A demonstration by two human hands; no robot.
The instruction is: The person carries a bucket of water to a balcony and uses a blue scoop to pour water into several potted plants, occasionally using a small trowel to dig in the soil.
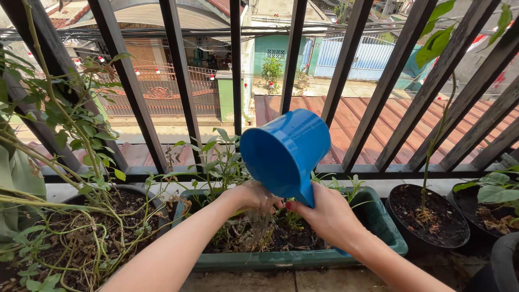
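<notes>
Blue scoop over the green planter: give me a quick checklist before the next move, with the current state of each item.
1. Right hand has a firm grip on the blue scoop by its handle: ok.
2. Scoop tipped mouth-down toward the green planter: ok.
3. Left hand under the scoop's mouth, breaking the flow: ok, water runs off the fingers.
4. Water lands inside the planter, not on the floor: ok as far as visible.
5. Water left in the scoop: cannot tell, the inside is hidden.
6. Scoop clear of the black railing: ok.
</notes>
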